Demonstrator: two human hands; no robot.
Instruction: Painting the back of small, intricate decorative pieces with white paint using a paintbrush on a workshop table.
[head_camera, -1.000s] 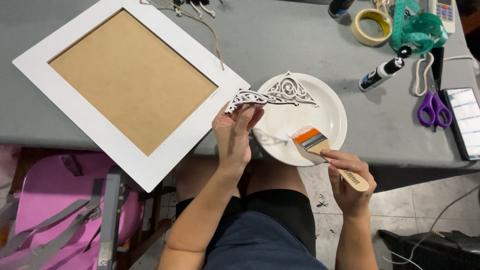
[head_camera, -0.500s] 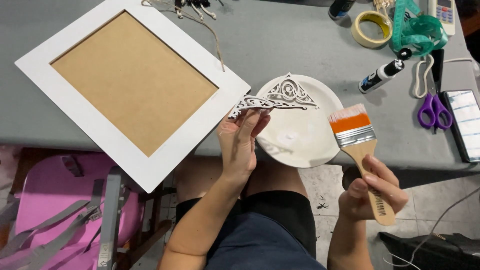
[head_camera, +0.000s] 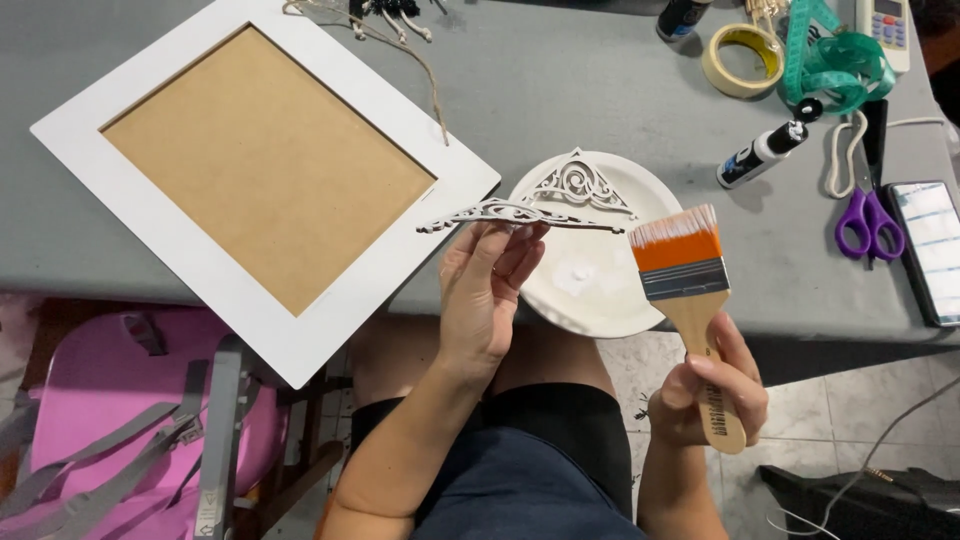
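Over the table's near edge, painting of the ornament is pausing between strokes.
Left hand fingers are pinching a white filigree ornament above the white plate, which is holding a second scrollwork piece and a dab of white paint; right hand is gripping the brush, bristles raised, probably needing reloading.

One frame; one brush; two ornaments; one plate.
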